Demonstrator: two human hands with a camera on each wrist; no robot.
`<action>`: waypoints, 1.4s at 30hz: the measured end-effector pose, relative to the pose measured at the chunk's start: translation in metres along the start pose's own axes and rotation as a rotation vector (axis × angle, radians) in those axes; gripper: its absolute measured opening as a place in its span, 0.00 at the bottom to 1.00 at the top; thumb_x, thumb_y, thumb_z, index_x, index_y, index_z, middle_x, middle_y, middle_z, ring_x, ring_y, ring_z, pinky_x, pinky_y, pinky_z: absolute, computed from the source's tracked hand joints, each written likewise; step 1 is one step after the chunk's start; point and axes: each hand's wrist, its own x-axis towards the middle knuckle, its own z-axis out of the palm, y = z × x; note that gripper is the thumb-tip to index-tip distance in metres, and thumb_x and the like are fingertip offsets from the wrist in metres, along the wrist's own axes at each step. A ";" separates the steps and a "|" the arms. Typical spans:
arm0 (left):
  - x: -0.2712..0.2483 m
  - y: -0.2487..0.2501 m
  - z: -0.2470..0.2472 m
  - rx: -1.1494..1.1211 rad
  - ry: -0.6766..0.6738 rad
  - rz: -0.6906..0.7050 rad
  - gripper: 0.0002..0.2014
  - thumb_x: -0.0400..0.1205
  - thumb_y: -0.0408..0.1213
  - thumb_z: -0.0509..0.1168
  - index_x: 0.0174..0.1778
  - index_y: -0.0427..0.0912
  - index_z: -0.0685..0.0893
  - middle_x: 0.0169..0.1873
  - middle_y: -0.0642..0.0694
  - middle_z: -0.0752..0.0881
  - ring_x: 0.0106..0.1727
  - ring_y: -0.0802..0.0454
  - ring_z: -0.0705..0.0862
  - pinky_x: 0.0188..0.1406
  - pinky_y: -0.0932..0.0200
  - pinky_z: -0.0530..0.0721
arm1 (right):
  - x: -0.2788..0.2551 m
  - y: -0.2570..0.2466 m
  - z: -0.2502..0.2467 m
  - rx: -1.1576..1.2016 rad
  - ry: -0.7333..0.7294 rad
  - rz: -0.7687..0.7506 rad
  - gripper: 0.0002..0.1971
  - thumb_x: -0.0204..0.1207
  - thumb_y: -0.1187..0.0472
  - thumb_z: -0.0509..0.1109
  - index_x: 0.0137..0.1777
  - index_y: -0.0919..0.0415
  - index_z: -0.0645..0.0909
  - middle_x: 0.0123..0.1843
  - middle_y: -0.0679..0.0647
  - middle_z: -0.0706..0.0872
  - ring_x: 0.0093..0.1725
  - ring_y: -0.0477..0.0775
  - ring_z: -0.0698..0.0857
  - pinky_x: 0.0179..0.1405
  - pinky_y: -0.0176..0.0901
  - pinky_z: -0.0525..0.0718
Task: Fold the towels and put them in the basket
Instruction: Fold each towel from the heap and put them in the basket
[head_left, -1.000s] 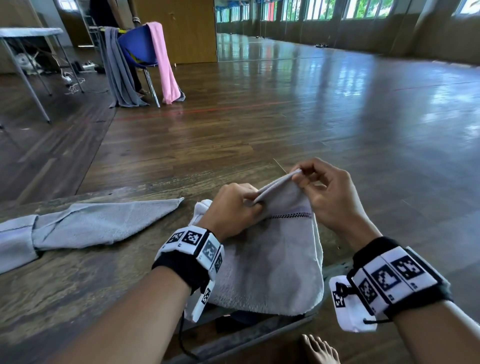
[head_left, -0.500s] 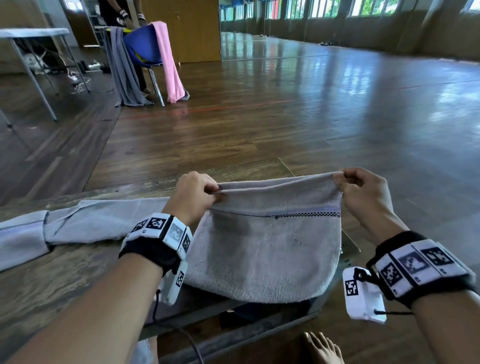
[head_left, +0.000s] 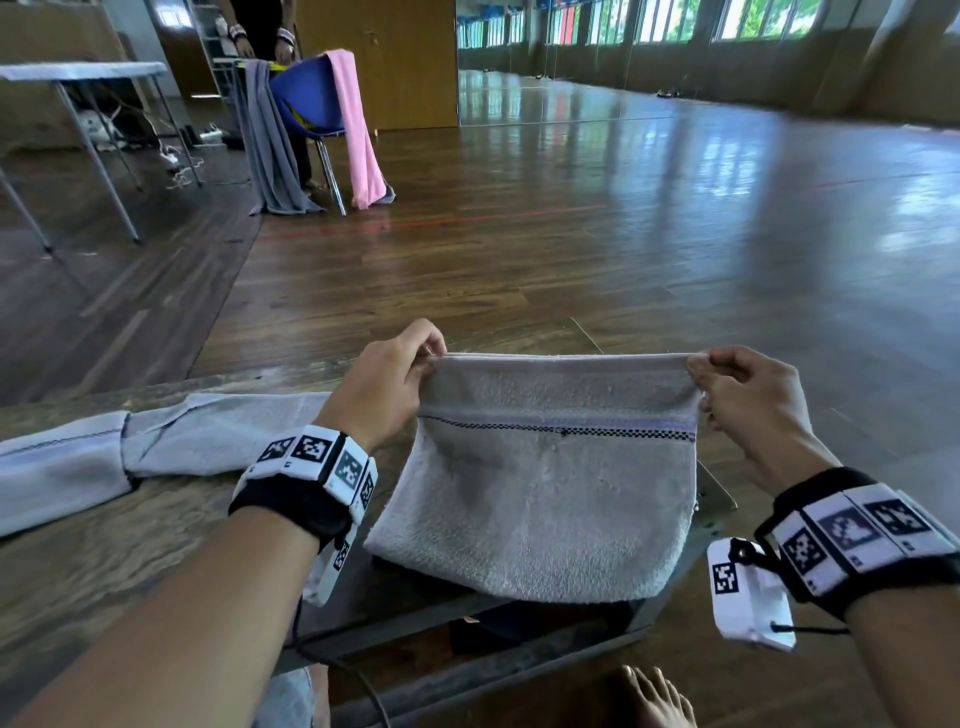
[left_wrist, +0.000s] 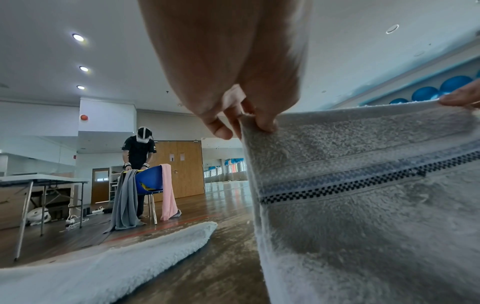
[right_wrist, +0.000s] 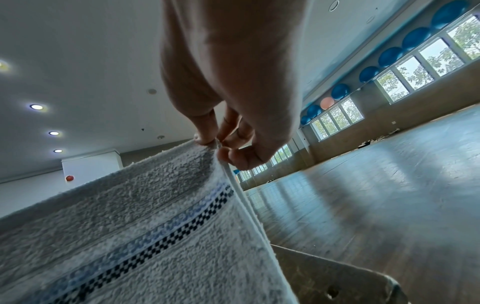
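A grey towel (head_left: 550, 493) with a checked stripe is stretched taut by its top edge above the wooden table (head_left: 104, 561); its lower part droops over the table's near edge. My left hand (head_left: 410, 358) pinches the top left corner, as the left wrist view shows: left hand (left_wrist: 246, 123), grey towel (left_wrist: 376, 205). My right hand (head_left: 711, 374) pinches the top right corner, seen close in the right wrist view: right hand (right_wrist: 218, 144), grey towel (right_wrist: 145, 216). A second grey towel (head_left: 156, 441) lies crumpled lengthwise on the table at the left. No basket is in view.
A blue chair (head_left: 311, 104) draped with a grey and a pink towel stands far back on the wooden floor, a person (left_wrist: 139, 152) behind it. A folding table (head_left: 83, 73) stands at the back left. My bare foot (head_left: 654, 696) shows below the table's edge.
My hands have moved apart along the towel's top edge, spreading it from a bunched fold into a flat, taut sheet, and lifted it slightly.
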 end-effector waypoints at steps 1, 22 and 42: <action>-0.001 -0.002 -0.001 0.009 0.002 -0.010 0.10 0.84 0.28 0.64 0.53 0.50 0.79 0.41 0.57 0.86 0.43 0.61 0.84 0.38 0.69 0.76 | 0.000 0.001 -0.001 -0.008 0.001 0.001 0.06 0.79 0.57 0.78 0.40 0.51 0.87 0.36 0.48 0.88 0.31 0.47 0.81 0.38 0.46 0.82; 0.019 0.040 -0.055 -0.341 0.618 0.133 0.10 0.87 0.39 0.65 0.58 0.36 0.84 0.54 0.49 0.89 0.54 0.59 0.88 0.53 0.66 0.85 | -0.014 -0.058 0.006 0.848 -0.180 -0.428 0.06 0.87 0.59 0.67 0.49 0.47 0.82 0.43 0.41 0.89 0.45 0.40 0.85 0.56 0.36 0.84; -0.048 -0.016 -0.034 -0.296 -0.571 -0.451 0.09 0.82 0.40 0.71 0.47 0.36 0.87 0.34 0.48 0.89 0.34 0.51 0.87 0.45 0.43 0.91 | -0.029 0.017 -0.052 -0.096 -0.739 0.018 0.10 0.83 0.62 0.70 0.45 0.69 0.85 0.41 0.57 0.89 0.43 0.52 0.88 0.56 0.54 0.86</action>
